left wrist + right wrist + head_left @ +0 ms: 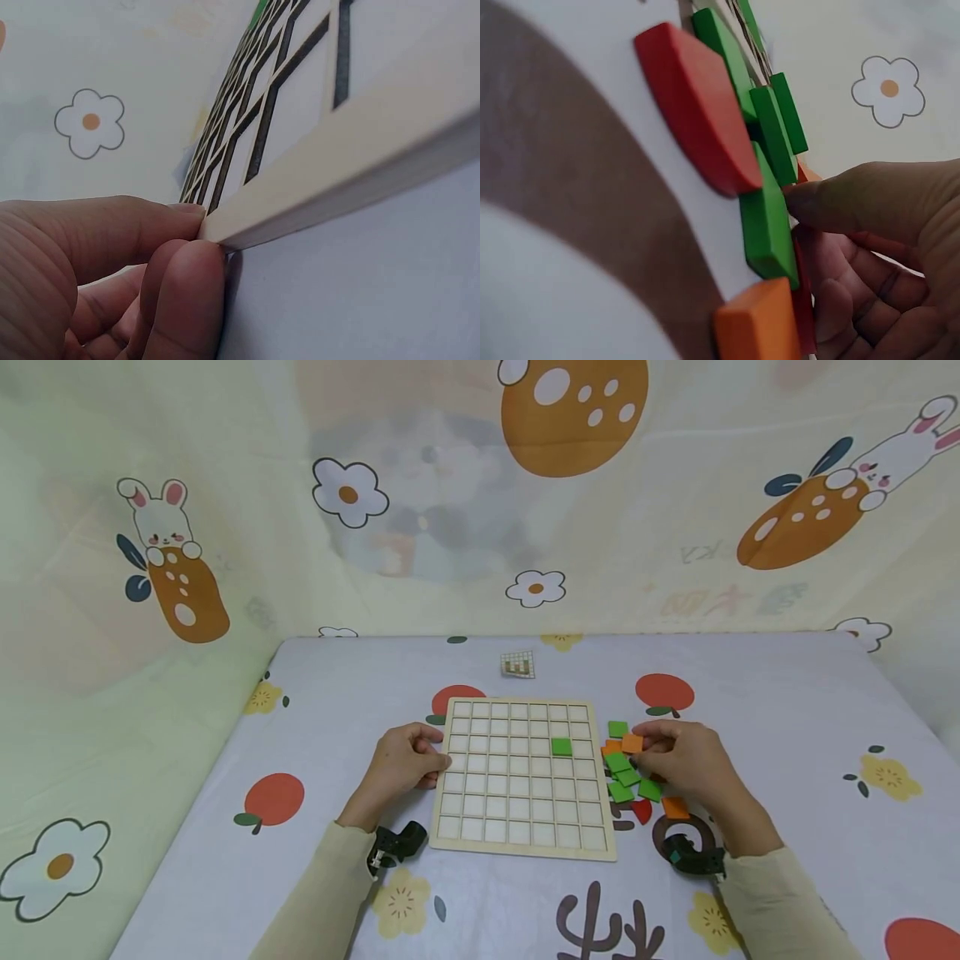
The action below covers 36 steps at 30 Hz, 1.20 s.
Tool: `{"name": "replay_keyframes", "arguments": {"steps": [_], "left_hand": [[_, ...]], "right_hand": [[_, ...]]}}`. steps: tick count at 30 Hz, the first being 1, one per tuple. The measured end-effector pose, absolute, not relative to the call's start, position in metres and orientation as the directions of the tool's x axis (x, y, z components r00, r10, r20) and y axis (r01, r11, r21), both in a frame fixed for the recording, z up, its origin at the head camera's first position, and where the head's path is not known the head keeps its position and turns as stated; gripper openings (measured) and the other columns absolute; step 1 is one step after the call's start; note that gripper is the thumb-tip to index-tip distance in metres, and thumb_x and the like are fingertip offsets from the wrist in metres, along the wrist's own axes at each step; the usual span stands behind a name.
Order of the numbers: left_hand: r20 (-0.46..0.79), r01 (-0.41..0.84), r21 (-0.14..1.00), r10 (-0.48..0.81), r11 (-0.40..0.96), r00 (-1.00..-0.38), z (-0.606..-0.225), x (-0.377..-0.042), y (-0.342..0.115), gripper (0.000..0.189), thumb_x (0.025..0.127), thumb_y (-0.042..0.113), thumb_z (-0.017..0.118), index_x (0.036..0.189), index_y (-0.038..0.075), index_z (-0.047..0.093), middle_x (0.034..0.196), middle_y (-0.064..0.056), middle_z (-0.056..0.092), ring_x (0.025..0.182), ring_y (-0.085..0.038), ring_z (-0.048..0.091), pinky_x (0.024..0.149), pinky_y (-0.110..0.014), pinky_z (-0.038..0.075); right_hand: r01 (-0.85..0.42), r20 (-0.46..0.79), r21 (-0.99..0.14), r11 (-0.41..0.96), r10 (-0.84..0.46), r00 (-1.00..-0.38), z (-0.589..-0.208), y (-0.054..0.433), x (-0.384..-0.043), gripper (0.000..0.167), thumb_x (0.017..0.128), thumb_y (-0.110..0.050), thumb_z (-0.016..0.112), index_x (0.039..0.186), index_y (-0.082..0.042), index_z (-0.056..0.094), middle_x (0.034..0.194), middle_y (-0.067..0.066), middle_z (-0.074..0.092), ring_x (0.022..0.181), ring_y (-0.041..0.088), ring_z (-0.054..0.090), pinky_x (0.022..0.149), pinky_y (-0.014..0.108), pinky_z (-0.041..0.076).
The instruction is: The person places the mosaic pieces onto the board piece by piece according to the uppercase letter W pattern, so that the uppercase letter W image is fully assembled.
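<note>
A wooden grid board (525, 852) lies on the table, with one green tile (562, 747) in a cell toward its upper right. My left hand (401, 764) pinches the board's left edge, thumb on top, as the left wrist view shows. To the board's right is a loose pile of green tiles (618, 762) and orange ones. At the pile's far side my right hand (690, 764) pinches an orange tile (632, 743) between thumb and fingers. The right wrist view mostly hides that tile behind the hand. A red curved piece (697, 112) lies at the pile's near side.
Behind the board lies a small patterned card (517, 665). Another orange tile (676, 808) sits below the right hand. The tablecloth (337, 693) has printed fruit and flowers, and a printed curtain (450, 527) hangs behind the table.
</note>
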<state>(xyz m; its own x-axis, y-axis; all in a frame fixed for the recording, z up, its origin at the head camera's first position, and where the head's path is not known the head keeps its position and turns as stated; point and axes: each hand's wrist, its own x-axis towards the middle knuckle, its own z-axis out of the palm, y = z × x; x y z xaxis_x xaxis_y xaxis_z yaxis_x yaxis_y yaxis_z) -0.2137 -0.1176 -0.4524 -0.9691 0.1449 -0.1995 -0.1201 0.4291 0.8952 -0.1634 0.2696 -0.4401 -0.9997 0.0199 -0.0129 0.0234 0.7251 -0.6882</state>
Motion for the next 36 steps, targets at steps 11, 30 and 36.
{"name": "replay_keyframes", "arguments": {"steps": [11,30,36], "left_hand": [[-0.191,-0.113,0.894,0.139,0.434,-0.972,-0.452,-0.213,-0.117,0.032,0.081,0.003,0.080,0.109,0.004,0.066,0.075,-0.008,0.064,0.053,-0.015,0.060,0.051,-0.029,0.057],[-0.200,-0.124,0.900,0.143,0.418,-0.969,-0.453,-0.214,-0.118,0.031,0.082,0.004,0.078,0.110,0.003,0.066,0.077,-0.009,0.064,0.052,-0.014,0.060,0.050,-0.027,0.056],[-0.201,-0.125,0.899,0.142,0.421,-0.969,-0.451,-0.214,-0.118,0.031,0.082,0.004,0.079,0.110,0.004,0.066,0.077,-0.009,0.064,0.052,-0.015,0.060,0.050,-0.027,0.055]], "right_hand": [[-0.006,0.035,-0.679,0.734,0.024,-0.999,-0.437,0.267,-0.162,0.035,0.087,-0.019,0.077,0.116,-0.001,0.069,0.091,0.008,0.065,0.081,0.023,0.059,0.057,0.025,0.053],[-0.168,0.057,-0.742,0.649,-0.188,-0.980,-0.432,0.206,-0.165,0.029,0.083,-0.015,0.080,0.110,-0.009,0.072,0.084,-0.002,0.067,0.081,0.019,0.060,0.065,0.026,0.051],[-0.172,0.060,-0.721,0.671,-0.186,-0.981,-0.434,0.202,-0.165,0.027,0.083,-0.017,0.081,0.108,-0.010,0.073,0.081,-0.003,0.064,0.078,0.019,0.057,0.059,0.025,0.047]]}}
